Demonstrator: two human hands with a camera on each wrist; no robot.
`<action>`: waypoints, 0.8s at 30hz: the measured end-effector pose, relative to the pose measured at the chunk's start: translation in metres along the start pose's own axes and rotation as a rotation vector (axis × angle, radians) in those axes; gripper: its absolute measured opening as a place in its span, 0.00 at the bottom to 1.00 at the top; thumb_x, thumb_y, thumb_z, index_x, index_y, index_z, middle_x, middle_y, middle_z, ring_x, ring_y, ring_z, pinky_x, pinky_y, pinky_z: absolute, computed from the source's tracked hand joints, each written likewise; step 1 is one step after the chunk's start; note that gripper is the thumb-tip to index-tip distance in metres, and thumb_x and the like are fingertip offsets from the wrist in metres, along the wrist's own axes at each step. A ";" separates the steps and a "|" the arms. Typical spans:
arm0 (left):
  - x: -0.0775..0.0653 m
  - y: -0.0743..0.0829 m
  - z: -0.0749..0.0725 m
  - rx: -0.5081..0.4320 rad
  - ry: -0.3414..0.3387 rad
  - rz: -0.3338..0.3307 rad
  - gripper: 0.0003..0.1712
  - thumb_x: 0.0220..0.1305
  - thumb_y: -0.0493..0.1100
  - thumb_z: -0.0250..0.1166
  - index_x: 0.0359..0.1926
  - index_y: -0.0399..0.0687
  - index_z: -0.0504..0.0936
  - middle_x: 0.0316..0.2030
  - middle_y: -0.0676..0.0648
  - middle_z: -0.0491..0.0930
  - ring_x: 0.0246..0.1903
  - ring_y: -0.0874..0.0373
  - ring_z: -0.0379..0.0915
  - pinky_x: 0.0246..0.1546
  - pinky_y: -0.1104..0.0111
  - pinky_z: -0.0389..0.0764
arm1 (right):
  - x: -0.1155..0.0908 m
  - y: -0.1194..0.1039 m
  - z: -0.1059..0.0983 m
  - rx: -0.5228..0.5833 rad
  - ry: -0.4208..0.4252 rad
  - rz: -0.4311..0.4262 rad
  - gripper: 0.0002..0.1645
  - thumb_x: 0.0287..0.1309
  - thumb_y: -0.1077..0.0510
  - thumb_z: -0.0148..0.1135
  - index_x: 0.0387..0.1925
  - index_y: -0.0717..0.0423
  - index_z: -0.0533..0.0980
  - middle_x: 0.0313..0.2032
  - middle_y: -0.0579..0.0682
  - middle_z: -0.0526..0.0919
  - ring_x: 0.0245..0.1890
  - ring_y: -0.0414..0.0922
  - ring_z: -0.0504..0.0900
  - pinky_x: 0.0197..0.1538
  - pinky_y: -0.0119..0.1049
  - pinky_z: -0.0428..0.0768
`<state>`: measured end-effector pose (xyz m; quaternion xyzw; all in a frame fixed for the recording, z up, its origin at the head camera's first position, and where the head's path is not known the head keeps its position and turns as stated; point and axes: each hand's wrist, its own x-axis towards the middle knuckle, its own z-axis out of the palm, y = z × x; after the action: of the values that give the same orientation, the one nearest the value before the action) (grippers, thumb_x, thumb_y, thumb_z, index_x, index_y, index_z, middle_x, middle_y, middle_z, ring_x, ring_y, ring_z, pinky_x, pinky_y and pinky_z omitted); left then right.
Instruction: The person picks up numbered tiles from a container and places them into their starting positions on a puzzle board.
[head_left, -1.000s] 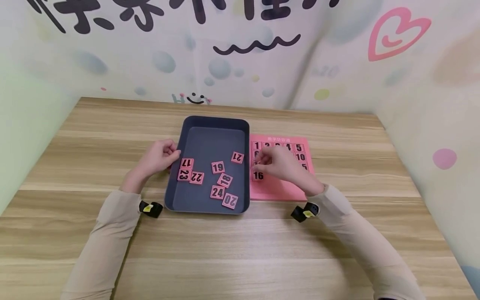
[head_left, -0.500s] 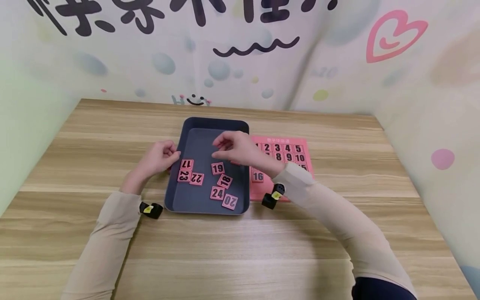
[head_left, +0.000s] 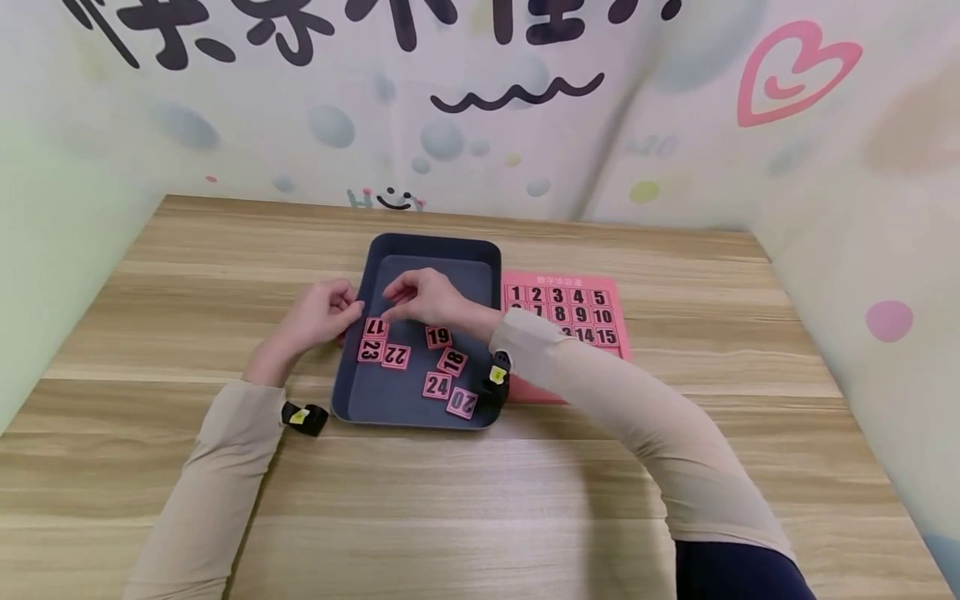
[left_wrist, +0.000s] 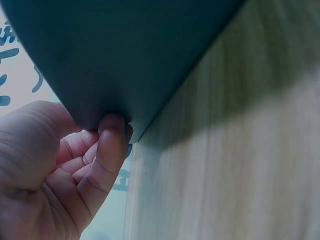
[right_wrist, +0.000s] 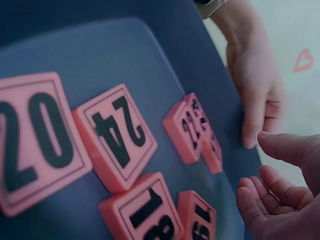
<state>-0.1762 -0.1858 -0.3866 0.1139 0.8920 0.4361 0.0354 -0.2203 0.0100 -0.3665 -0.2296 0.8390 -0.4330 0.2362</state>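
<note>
My left hand [head_left: 318, 315] holds the left rim of a dark blue tray [head_left: 405, 400], its thumb and fingers pinching the wall in the left wrist view. Over the tray, my right hand [head_left: 427, 298] has thumb and fingers parted with nothing between them, the thumb tip right by the number 17 tile [head_left: 376, 327]. Below that lie the pink number 23 tile [head_left: 371, 351] and number 22 tile [head_left: 396, 357]. Toward the tray's right are the number 19 tile [head_left: 438, 337], 18 tile [head_left: 452, 362], 24 tile [right_wrist: 117, 137] and 20 tile [head_left: 462, 403].
A pink number board [head_left: 558, 281] lies against the tray's right side, with rows of numbered tiles on it. My right sleeve [head_left: 592, 375] crosses over its lower part and hides several numbers. The wooden table [head_left: 420, 508] meets a printed wall [head_left: 300, 150] at the back.
My right hand has moved left from the board, across the tray to beside the number 17 tile. The number 21 tile is now hidden beneath the right arm. My left hand stays on the rim.
</note>
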 end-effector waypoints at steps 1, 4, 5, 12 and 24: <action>0.000 0.000 0.000 0.002 0.001 0.001 0.06 0.62 0.32 0.56 0.28 0.32 0.72 0.20 0.41 0.76 0.14 0.62 0.69 0.14 0.74 0.72 | 0.003 0.000 0.002 0.000 -0.007 0.008 0.21 0.50 0.61 0.70 0.47 0.61 0.77 0.41 0.52 0.80 0.38 0.42 0.77 0.39 0.26 0.75; 0.001 -0.001 0.001 0.013 0.004 0.004 0.06 0.61 0.32 0.56 0.28 0.32 0.72 0.21 0.41 0.76 0.13 0.63 0.68 0.14 0.74 0.71 | 0.009 0.001 0.009 -0.011 -0.035 0.017 0.21 0.48 0.64 0.70 0.46 0.61 0.77 0.40 0.53 0.80 0.38 0.42 0.76 0.39 0.25 0.75; 0.001 -0.001 0.001 0.017 0.004 0.007 0.06 0.61 0.32 0.56 0.28 0.32 0.72 0.21 0.41 0.77 0.13 0.63 0.68 0.14 0.74 0.71 | 0.010 0.001 0.011 -0.019 -0.043 0.019 0.21 0.48 0.64 0.70 0.46 0.61 0.77 0.40 0.53 0.80 0.38 0.42 0.76 0.39 0.25 0.75; 0.002 -0.002 0.002 0.019 0.008 0.013 0.06 0.61 0.32 0.56 0.27 0.32 0.72 0.20 0.42 0.77 0.13 0.64 0.68 0.14 0.72 0.72 | 0.015 0.004 0.018 -0.098 -0.072 -0.001 0.21 0.46 0.67 0.70 0.45 0.60 0.78 0.37 0.51 0.80 0.35 0.41 0.75 0.37 0.24 0.73; 0.000 0.000 0.000 0.019 0.012 0.010 0.06 0.61 0.31 0.56 0.28 0.32 0.73 0.20 0.42 0.76 0.13 0.63 0.68 0.14 0.73 0.71 | 0.021 0.003 0.014 -0.266 -0.107 -0.083 0.20 0.48 0.63 0.70 0.46 0.60 0.78 0.38 0.51 0.80 0.36 0.42 0.74 0.37 0.25 0.71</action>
<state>-0.1761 -0.1857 -0.3869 0.1159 0.8956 0.4286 0.0270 -0.2293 -0.0097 -0.3806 -0.3159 0.8650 -0.3147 0.2301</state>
